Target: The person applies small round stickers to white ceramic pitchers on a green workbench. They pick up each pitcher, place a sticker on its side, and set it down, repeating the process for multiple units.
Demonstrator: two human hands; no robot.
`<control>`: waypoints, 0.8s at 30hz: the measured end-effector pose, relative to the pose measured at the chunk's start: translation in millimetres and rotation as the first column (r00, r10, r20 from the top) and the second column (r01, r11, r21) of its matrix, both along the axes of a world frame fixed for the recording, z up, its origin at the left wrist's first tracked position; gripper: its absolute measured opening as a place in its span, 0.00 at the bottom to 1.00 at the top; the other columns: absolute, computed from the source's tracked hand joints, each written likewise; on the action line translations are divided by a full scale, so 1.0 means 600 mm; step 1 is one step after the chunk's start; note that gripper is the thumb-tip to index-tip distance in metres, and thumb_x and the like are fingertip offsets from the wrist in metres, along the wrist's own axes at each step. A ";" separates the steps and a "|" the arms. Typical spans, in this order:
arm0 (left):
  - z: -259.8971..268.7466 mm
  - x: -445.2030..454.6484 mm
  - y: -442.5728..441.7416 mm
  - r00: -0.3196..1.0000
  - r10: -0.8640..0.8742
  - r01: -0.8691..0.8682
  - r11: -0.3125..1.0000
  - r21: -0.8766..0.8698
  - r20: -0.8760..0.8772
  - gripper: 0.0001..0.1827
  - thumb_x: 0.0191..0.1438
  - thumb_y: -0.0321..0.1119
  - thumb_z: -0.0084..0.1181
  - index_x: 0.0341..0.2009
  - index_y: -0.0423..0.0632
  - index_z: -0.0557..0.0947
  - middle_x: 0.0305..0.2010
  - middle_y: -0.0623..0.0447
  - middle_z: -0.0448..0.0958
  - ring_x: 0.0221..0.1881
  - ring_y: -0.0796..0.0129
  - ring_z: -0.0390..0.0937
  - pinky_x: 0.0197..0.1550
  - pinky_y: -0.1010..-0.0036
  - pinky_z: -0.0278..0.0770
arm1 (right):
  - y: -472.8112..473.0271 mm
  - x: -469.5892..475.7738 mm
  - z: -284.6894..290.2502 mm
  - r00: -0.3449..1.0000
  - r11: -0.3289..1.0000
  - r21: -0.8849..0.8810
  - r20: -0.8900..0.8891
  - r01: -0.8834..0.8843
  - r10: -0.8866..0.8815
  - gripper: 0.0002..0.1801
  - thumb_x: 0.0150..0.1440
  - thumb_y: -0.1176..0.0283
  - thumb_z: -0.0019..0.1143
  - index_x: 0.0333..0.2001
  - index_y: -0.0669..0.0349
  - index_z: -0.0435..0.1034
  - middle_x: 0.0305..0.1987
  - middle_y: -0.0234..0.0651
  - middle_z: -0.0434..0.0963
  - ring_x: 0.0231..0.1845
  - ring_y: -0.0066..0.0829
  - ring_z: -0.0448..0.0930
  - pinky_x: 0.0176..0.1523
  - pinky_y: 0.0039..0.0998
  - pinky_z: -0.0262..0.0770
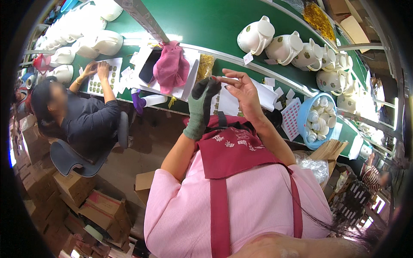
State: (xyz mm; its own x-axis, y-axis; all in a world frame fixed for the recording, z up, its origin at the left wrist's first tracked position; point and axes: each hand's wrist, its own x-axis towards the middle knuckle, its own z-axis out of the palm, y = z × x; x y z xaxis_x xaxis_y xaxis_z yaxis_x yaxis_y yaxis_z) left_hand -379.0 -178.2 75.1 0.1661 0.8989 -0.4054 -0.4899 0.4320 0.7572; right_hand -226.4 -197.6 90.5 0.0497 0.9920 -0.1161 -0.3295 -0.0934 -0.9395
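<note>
A green knitted glove with dark palm and fingers covers my left hand (202, 104). Its thumb and fingertips come together around a small red piece (213, 78), too small to identify. My bare right hand (242, 93) meets it there, the index fingertip at the red piece and the other fingers spread. Beneath both hands lies a white sheet (227, 102) with rows of small green-brown stickers, partly hidden by them. A clear bag of gold ties (205, 66) lies just beyond the glove. Papers (263, 95) and white tags (279, 93) are right of my right hand.
White ceramic pitchers (256, 35) line the green table (206, 19). At right stand a blue basin (305, 129) of white lids and a red-dotted sheet (291, 118). A pink cloth (171, 67) and phone (151, 66) lie left. A seated co-worker (87, 119) handles another sticker sheet. Cartons (103, 213) fill the floor.
</note>
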 end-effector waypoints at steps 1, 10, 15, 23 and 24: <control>-0.002 -0.001 -0.001 0.998 -0.006 0.008 0.999 0.043 -0.056 0.16 0.61 0.30 0.60 0.52 0.38 0.79 0.46 0.51 0.82 0.45 0.72 0.79 0.51 0.76 0.76 | 0.000 -0.001 -0.001 0.990 0.998 0.067 0.140 0.023 -0.032 0.19 0.60 0.78 0.54 0.55 0.61 0.64 0.62 0.40 0.70 0.62 0.31 0.74 0.60 0.31 0.69; -0.020 -0.012 0.005 0.707 -0.006 0.488 0.728 0.482 -0.707 0.16 0.51 0.32 0.68 0.46 0.45 0.82 0.40 0.50 0.79 0.40 0.63 0.79 0.41 0.67 0.76 | 0.027 0.055 0.024 0.378 0.943 0.227 0.917 -0.244 -0.123 0.08 0.48 0.69 0.71 0.31 0.55 0.78 0.58 0.31 0.74 0.61 0.39 0.69 0.64 0.40 0.59; -0.027 -0.005 0.013 0.761 -0.237 0.504 0.803 0.319 -0.604 0.19 0.55 0.28 0.64 0.52 0.42 0.79 0.45 0.51 0.80 0.47 0.71 0.78 0.50 0.75 0.77 | 0.024 0.064 0.020 0.398 0.931 0.233 0.911 -0.282 -0.108 0.07 0.47 0.70 0.71 0.31 0.53 0.77 0.56 0.30 0.75 0.60 0.39 0.71 0.62 0.40 0.61; -0.095 0.027 0.017 0.951 -0.291 0.293 0.956 -0.001 -0.104 0.24 0.59 0.26 0.60 0.61 0.41 0.72 0.50 0.51 0.79 0.47 0.73 0.76 0.52 0.76 0.76 | -0.025 0.090 -0.056 0.696 0.967 0.209 0.672 0.148 -0.252 0.06 0.52 0.77 0.66 0.35 0.58 0.77 0.53 0.38 0.76 0.54 0.36 0.74 0.58 0.36 0.67; -0.132 0.039 0.011 0.923 -0.297 0.307 0.952 0.005 -0.246 0.23 0.60 0.26 0.60 0.60 0.41 0.73 0.49 0.50 0.79 0.47 0.72 0.77 0.50 0.76 0.77 | -0.051 0.090 -0.091 0.801 0.948 0.034 0.526 0.315 -0.285 0.06 0.55 0.76 0.63 0.39 0.60 0.76 0.54 0.39 0.75 0.49 0.30 0.77 0.51 0.31 0.74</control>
